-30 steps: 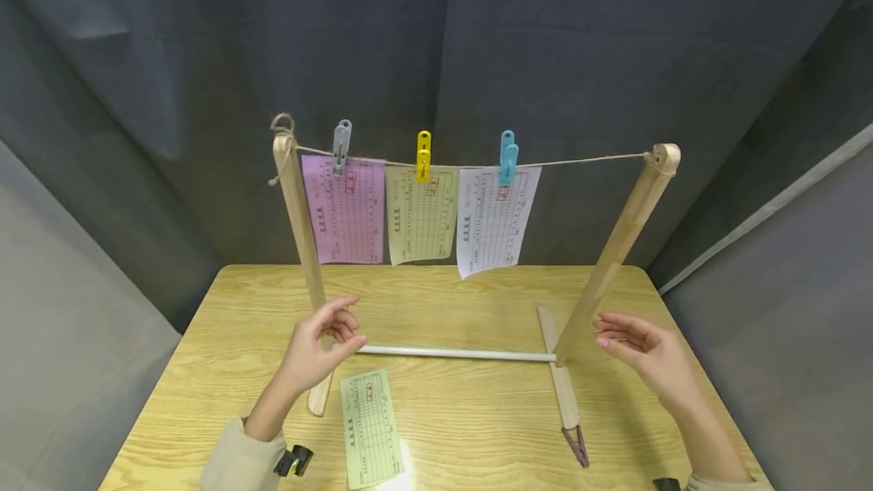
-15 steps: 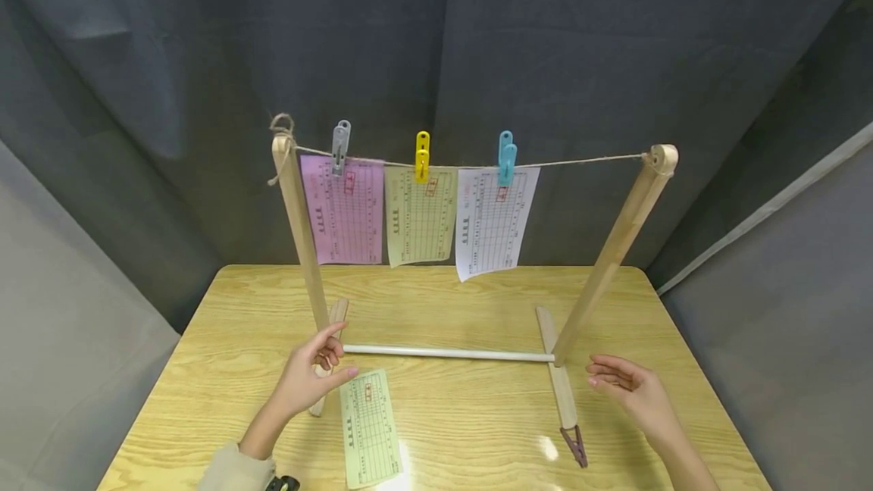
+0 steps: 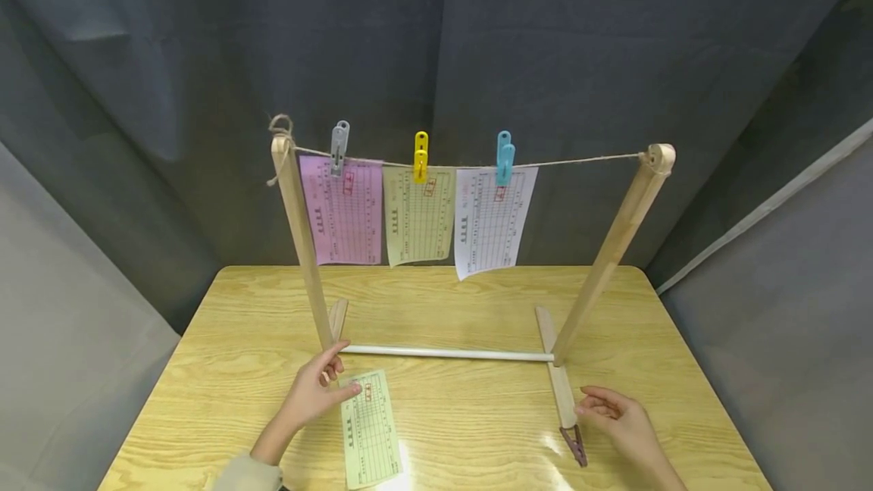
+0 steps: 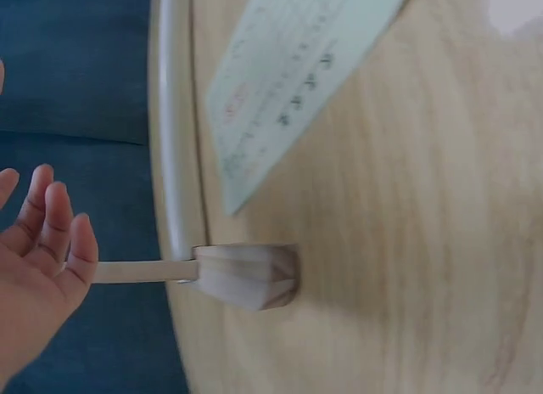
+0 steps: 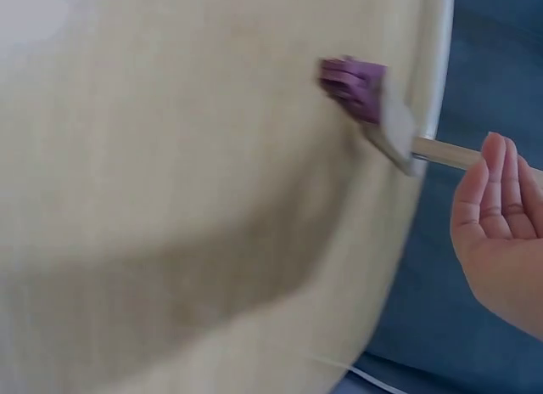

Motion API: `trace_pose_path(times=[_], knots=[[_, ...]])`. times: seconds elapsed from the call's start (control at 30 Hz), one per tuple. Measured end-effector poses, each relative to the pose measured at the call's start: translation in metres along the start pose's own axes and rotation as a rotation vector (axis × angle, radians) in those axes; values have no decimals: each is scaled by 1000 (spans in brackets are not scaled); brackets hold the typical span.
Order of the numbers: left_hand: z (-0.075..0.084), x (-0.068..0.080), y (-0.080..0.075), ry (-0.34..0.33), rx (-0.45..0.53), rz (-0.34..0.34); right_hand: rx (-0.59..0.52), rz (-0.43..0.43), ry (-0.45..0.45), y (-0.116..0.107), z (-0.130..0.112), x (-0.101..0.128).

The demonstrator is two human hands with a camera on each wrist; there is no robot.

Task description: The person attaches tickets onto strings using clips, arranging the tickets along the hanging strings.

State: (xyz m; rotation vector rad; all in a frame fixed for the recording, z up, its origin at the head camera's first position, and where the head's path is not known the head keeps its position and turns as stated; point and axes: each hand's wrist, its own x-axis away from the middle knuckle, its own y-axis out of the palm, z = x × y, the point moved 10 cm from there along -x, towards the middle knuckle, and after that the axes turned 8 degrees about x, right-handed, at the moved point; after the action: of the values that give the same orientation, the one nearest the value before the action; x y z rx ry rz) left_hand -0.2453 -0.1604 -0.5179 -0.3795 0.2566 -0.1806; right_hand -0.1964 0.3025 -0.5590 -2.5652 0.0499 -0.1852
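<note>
My left hand (image 3: 310,396) hovers at the top left corner of a pale green paper form (image 3: 371,430) lying on the table, its thumb overlapping the sheet in the head view. In the left wrist view that hand's fingers (image 4: 58,211) are loosely bent and hold nothing. My right hand (image 3: 617,419) is beside the right foot of a wooden stand, just above a purple clothespin (image 3: 574,445) at the foot's front end. The right wrist view shows the purple clothespin (image 5: 352,87) apart from the fingers, which are relaxed.
A string (image 3: 580,161) spans two wooden posts (image 3: 614,248). From it hang a pink form (image 3: 346,218), a yellow-green form (image 3: 419,222) and a white form (image 3: 492,226), under grey (image 3: 339,148), yellow (image 3: 420,157) and blue (image 3: 505,157) clothespins. A white rod (image 3: 446,353) joins the feet.
Both hands have come down and nearer the body: the left toward the green form on the table, the right toward the purple clothespin. The hanging forms stay as they were.
</note>
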Motion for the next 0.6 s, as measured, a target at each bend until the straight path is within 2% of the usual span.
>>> trace_pose_path(times=[0.13,0.3,0.47,0.6], knots=[[-12,1,3,25,-30,3,24,5,53,6,16,4],[-28,1,5,-28,-57,-4,66,-12,156,14,37,7],[-46,0,14,-55,-67,-93,113,-41,253,19,57,12],[-58,0,23,-92,-45,-169,149,-42,291,21,68,15]])
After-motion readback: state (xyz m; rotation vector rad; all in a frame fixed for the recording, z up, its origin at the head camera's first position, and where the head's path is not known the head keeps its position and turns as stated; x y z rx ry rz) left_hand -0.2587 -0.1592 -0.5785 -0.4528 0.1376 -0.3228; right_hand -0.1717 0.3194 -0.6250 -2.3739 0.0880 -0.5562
